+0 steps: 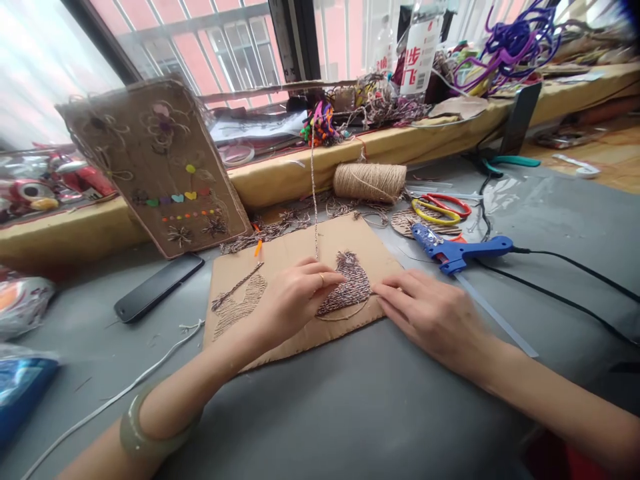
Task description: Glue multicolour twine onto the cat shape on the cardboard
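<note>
A brown cardboard sheet point(293, 257) lies flat on the grey table. On it sits a bird-like shape point(353, 283) filled with brown-and-white cord. My left hand point(295, 297) rests on the sheet with its fingers bent over the shape's left side, and a thin cord point(314, 200) rises from near those fingers toward the sill. My right hand point(430, 313) lies flat at the sheet's right edge, fingertips touching the shape. A second cord pattern point(240, 310) covers the sheet's left part.
A blue glue gun point(457, 250) with a black cable lies right of the sheet. Behind it are scissors point(440, 207) and a twine spool point(370, 181). A black phone point(159, 287) lies left, under a decorated cardboard panel point(160, 167) leaning on the sill.
</note>
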{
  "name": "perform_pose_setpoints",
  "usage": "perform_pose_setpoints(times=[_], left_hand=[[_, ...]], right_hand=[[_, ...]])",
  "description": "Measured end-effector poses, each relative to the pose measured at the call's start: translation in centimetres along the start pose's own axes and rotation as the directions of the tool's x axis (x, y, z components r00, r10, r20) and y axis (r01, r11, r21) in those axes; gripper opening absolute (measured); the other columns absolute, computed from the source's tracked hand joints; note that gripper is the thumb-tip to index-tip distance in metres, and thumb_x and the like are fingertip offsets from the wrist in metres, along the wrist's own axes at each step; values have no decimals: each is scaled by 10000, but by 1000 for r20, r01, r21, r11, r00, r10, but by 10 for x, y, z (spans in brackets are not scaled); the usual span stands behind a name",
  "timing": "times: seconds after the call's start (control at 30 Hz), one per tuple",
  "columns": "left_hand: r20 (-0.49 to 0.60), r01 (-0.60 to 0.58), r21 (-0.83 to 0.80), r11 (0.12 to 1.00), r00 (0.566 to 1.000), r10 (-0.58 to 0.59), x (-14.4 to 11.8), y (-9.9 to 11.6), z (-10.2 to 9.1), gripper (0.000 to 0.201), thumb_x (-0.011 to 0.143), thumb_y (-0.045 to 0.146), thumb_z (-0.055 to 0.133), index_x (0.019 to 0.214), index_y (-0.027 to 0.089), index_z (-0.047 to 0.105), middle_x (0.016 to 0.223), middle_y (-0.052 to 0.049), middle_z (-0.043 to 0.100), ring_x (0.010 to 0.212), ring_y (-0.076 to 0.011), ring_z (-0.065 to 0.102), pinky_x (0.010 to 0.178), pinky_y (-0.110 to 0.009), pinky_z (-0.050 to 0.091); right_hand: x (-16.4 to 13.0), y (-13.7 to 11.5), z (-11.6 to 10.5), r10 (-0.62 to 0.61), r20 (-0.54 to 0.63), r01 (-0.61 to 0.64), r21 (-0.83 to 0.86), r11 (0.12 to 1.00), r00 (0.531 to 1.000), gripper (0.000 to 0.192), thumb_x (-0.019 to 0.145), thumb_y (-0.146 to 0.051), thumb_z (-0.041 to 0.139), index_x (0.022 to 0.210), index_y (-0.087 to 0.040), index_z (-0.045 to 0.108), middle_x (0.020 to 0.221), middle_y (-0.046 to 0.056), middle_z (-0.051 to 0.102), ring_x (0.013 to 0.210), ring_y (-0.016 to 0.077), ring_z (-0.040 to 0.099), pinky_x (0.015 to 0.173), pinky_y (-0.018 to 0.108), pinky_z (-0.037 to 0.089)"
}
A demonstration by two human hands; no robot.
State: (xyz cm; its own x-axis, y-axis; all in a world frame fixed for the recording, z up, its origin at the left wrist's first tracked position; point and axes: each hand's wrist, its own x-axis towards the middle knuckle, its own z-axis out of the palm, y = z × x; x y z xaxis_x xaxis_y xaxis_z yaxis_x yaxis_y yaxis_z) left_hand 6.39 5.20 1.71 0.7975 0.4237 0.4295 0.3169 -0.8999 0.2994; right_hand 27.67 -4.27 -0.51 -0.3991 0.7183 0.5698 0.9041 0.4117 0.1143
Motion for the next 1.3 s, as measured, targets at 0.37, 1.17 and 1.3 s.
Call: perform_pose_setpoints(times=[0.37,1.17,1.3], left_hand=[[124,2,117,993,992,-17,-23,-5,-10,227,894,166,490,963,191,705,1003,-19,721,899,-205,623,709,-307,541],[58,291,-116,950,957,-286,-69,35,-30,300,886,181,518,1177,198,592,1199,-73,636,1142,-211,568,968,-354,472],[310,374,-373,849,913,-266,-70,38,-38,271,903,195,517,1132,292,625,922,39,729,862,-105,670,816,-205,518]], right_hand=[[1,12,-4,-54,32,58,-176,983,998,141,845,-114,473,762,-159,578,723,43,598,726,176,567,630,282,398],[-13,-4,-31,76,84,-98,308,946,994,287,908,-199,455,1164,-141,570,1151,89,665,1045,197,630,859,319,526],[-17,-4,-30,108,46,-117,362,925,993,230,929,-205,428,1067,-188,611,718,-30,712,648,97,677,630,192,533]])
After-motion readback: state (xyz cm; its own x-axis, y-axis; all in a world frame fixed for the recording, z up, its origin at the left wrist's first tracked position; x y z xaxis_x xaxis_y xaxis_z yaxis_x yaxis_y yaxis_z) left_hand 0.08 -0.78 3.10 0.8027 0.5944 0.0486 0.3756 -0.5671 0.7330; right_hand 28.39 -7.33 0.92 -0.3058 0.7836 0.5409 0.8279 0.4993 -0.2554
